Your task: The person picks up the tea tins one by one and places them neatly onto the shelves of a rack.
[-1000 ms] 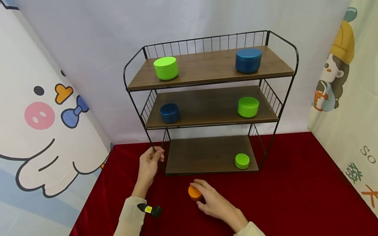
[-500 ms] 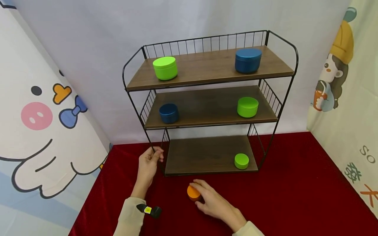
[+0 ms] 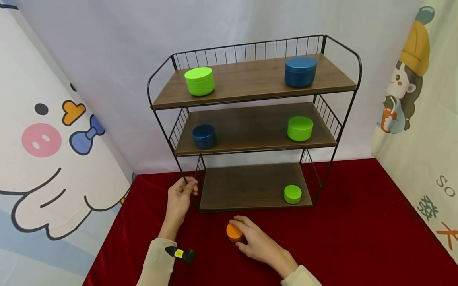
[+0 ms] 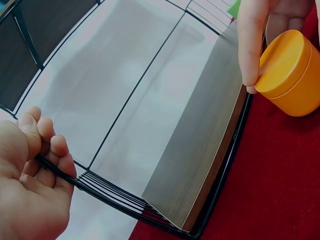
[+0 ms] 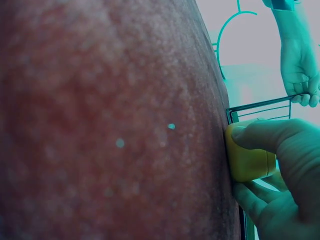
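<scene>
My left hand grips the black wire post at the lower left of the shelf rack; in the left wrist view its fingers curl round the rod. In front of the bottom shelf, my right hand holds a small round orange tin with a lid, thumb and fingers on its sides. The right wrist view shows the thumb against the tin, which looks yellow there, close to the red cloth. A small green tin sits at the right of the bottom shelf.
On the top shelf stand a green tin at left and a blue tin at right. The middle shelf bears a dark blue tin and a green tin. Red cloth covers the table; printed curtains flank it.
Both hands and the orange tin keep their places by the rack. Only the head view shifts very slightly.
</scene>
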{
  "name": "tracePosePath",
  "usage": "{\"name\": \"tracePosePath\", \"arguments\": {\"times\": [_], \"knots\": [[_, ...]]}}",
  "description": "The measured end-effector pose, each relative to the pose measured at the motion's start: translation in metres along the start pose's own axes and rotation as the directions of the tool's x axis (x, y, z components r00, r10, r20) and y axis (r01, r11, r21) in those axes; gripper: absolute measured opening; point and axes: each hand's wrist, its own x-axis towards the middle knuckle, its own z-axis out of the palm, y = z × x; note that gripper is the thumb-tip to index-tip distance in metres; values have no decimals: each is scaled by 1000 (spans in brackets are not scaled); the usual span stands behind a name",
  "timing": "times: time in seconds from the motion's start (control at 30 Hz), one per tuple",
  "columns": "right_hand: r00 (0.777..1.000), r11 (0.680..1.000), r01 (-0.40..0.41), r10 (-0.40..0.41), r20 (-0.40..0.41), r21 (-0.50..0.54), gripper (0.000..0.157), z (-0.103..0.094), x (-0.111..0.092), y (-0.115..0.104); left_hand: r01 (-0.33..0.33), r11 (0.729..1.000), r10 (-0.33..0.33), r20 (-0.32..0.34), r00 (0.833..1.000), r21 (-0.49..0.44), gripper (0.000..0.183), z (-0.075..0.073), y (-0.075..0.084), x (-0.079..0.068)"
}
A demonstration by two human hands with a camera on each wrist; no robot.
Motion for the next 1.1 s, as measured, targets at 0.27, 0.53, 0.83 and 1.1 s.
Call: {"name": "tracePosePath", "arguments": {"times": [0.27,0.53,0.83,1.1], "knots": [[1000,1000,-6,6,7,-3,60,-2,2,-1,-1,1000,1,-3,1000,0,15,1,2,0],[1000,1000,-4,4,9,-6,61,-3,4,-1,8,1000,-8,-1,1000,13,18,1,2,1],[1000,1000,-4,4,12,-5,60,-3,6,-1,-4,1000,4,-6,1000,3,17,1,2,0],[1000,1000,4,-3,19,-16,60,-4,5,-1,-1,1000,1,-6,1000,-6,18,0,2,-1]]}}
